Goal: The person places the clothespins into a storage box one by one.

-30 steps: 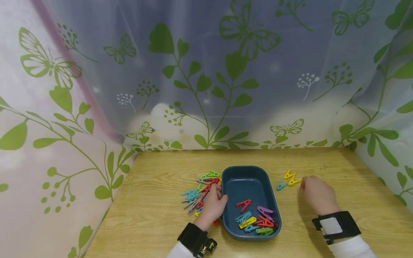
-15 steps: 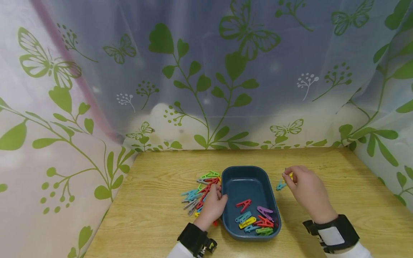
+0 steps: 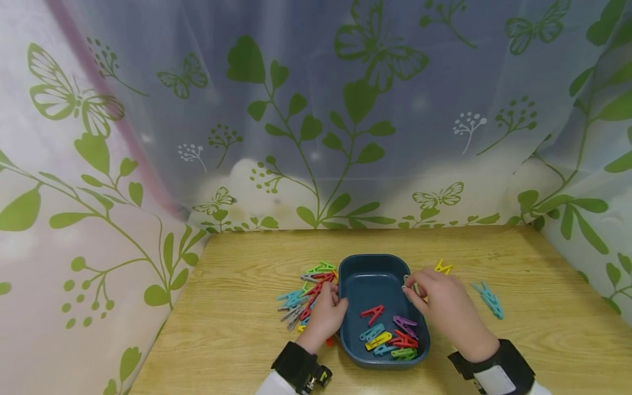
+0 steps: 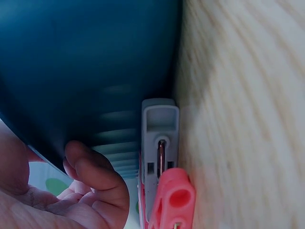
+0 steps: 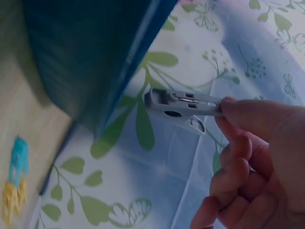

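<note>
A dark blue plastic bin (image 3: 373, 266) stands on the table with several coloured clothespins inside, among them a red clothespin (image 3: 372, 314) and a purple clothespin (image 3: 406, 325). My left hand (image 3: 326, 315) grips the bin's left rim, fingers curled at the outside wall. At the right rim, my right hand (image 3: 444, 304) pinches a grey clothespin (image 5: 183, 102) between thumb and fingertip. The right wrist view shows the clothespin held by one end, beside the bin's outer wall. In the left wrist view, a grey clothespin (image 4: 160, 129) and a red clothespin (image 4: 174, 200) lie beneath my fingers.
Left of the bin lies a heap of mixed clothespins (image 3: 296, 299), partly hidden by my left hand. A yellow clothespin (image 3: 443, 267) is behind my right hand, and a light blue clothespin (image 3: 489, 300) lies to its right. A patterned curtain (image 3: 316, 137) surrounds the table (image 3: 237, 329).
My right hand has moved left from the table's right side to the bin's right rim. The light blue clothespin at right is now uncovered. My left hand has stayed put.
</note>
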The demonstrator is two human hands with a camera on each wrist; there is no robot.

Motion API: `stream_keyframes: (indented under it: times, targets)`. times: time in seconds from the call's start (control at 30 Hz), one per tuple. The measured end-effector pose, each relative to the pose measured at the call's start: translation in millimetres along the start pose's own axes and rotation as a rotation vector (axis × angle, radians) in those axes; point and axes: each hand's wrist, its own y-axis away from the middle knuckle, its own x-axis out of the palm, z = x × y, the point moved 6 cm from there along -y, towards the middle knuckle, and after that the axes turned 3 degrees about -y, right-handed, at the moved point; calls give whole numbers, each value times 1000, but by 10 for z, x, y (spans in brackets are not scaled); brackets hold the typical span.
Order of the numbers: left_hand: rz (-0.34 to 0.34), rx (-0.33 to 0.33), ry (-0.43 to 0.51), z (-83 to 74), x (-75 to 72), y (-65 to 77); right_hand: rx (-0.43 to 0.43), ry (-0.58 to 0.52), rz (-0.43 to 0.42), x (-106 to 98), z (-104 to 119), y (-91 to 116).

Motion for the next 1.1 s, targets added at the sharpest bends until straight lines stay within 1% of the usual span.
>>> stream_keyframes:
  times: [0.1,0.2,0.37,0.53,0.8,1.1]
  targets:
    - [-2,4,6,-5,0,4,-4,-33,69,119,30,22]
    - [-3,4,10,-11,1,9,-13,-58,114,216,49,47]
    - [-11,1,7,-16,-1,-1,-49,-69,144,310,73,78]
    - [-15,2,-1,-14,1,-17,-63,-41,165,380,47,96]
    - [-13,-8,-1,2,2,-5,-54,26,220,440,-52,120]
    - [-9,-3,6,-10,1,-1,-43,64,286,422,-114,131]
